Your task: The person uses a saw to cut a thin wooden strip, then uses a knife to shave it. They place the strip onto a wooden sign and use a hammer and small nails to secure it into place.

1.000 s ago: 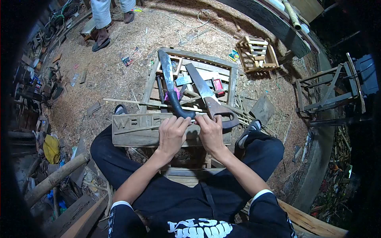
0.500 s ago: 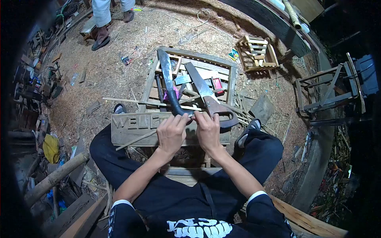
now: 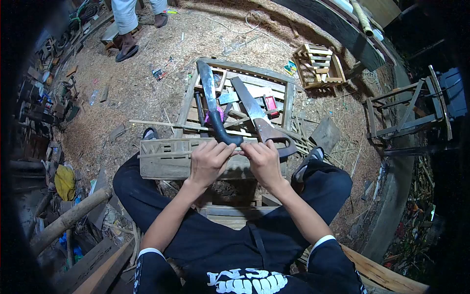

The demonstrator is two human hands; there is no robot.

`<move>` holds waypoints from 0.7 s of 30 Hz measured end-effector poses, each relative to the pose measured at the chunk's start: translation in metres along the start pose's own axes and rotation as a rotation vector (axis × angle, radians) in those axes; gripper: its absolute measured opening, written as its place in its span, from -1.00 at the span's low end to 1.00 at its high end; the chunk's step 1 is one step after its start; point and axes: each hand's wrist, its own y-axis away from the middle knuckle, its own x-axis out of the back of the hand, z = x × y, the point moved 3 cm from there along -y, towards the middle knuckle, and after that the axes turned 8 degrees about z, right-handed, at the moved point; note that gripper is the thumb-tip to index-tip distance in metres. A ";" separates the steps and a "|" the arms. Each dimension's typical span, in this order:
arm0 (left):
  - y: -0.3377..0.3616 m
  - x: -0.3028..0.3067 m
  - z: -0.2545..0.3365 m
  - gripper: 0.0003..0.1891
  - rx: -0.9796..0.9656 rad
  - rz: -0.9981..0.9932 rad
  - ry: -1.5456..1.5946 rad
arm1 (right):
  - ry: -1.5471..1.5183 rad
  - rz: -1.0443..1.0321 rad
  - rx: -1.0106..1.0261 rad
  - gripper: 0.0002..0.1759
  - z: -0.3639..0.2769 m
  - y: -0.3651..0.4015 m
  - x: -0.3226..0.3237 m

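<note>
My left hand (image 3: pixel 209 160) pinches a thin wooden strip (image 3: pixel 164 156), whose length sticks out to the left across a carved board (image 3: pixel 161 170). Close beside it, my right hand (image 3: pixel 263 159) is closed at the strip's right end, fingertips nearly touching those of the left. The strip hides much of the board's raised lettering. Just beyond my hands lie a large knife (image 3: pixel 208 83) with a curved black handle and a handsaw (image 3: pixel 249 102) with a brown handle, both pointing away from me over a slatted wooden frame (image 3: pixel 290 105).
Inside the frame are a red box (image 3: pixel 270 104), a small wooden box and loose slats. A wooden crate (image 3: pixel 338 73) stands at the back right, a wooden stand (image 3: pixel 406 110) farther right. Another person's legs (image 3: pixel 125 24) show at the upper left. A thick pole (image 3: pixel 73 220) lies lower left.
The strip's left end has swung up and away from me, from a slant below the lettering to nearly level across it. My hands stay close together; the view has shifted slightly.
</note>
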 end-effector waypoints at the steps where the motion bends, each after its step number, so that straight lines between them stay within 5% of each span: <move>1: 0.001 0.001 -0.001 -0.75 -0.050 -0.014 0.011 | -0.024 -0.061 0.032 -0.81 0.000 0.000 0.003; 7: 0.008 0.007 -0.004 -0.78 -0.323 0.007 0.159 | -0.147 -0.275 0.288 -0.68 0.002 0.004 0.025; 13: 0.000 -0.001 -0.002 -0.71 -0.196 0.029 0.185 | -0.232 -0.071 0.005 -0.75 0.008 0.013 0.028; 21: 0.001 -0.001 0.004 -0.71 -0.085 0.014 0.240 | -0.358 -0.085 -0.172 -0.66 0.016 0.020 0.037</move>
